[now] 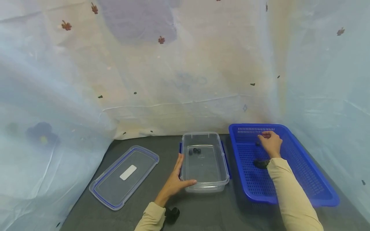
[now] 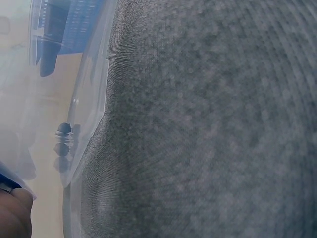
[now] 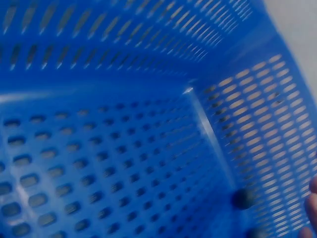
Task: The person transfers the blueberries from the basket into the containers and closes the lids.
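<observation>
A clear plastic container [image 1: 221, 166] stands mid-table with three small dark pieces [image 1: 195, 150] at its far end. My left hand [image 1: 178, 178] lies flat against its left wall, fingers straight, thumb along the front corner. In the left wrist view the container's wall [image 2: 94, 99] and the dark pieces [image 2: 63, 130] show through it. My right hand [image 1: 270, 142] reaches into the far end of the blue perforated basket [image 1: 315, 179], fingers bent down beside a small dark piece [image 1: 257, 144]. In the right wrist view that dark piece [image 3: 242, 198] lies on the basket floor [image 3: 99, 163], apart from my fingertips [image 3: 312, 208].
A clear lid with a blue rim [image 1: 125, 175] lies flat to the left on the grey mat [image 1: 202, 208]. A larger dark lump [image 1: 261, 163] sits in the basket under my right forearm. Pale draped cloth [image 1: 173, 80] walls in the back and both sides.
</observation>
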Available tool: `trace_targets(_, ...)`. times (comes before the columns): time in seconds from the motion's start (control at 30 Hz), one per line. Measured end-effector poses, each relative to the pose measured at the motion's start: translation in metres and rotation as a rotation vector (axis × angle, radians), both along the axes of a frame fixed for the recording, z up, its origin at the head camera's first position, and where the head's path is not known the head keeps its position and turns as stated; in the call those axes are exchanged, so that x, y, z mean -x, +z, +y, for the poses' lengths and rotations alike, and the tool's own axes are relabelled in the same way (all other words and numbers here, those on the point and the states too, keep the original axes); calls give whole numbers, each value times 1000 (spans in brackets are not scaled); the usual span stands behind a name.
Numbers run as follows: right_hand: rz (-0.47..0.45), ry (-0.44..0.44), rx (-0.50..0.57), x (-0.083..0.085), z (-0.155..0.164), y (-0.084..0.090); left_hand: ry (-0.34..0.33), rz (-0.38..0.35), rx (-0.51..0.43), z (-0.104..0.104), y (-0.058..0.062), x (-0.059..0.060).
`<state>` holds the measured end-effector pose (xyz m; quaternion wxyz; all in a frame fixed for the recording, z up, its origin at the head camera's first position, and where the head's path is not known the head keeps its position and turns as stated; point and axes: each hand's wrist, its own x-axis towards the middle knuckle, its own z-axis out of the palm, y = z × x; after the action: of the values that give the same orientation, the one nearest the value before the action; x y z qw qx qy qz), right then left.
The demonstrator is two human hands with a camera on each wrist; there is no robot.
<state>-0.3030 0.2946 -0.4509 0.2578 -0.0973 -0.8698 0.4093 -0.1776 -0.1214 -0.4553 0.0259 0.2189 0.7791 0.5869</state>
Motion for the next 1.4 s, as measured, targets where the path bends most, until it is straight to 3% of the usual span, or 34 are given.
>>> trace_targets(0.13,-34,-16,-2,1,2,-12,-6,-4,0,-1,0,1)
trace_targets(0.27,-68,26,-64,-1,4,-17,-11,-8,6,-1,-1,2)
trace_targets(0.53,-119,137,-147,0,11,-29,4,39,0,-4,-36,21)
trace_targets(1.03,-207,175,-185,4,10,-34,9,30,-34,-4,-39,19)
trace_targets(1.4,-233,127,-147,1,11,-33,6,41,-27,-5,-40,19)
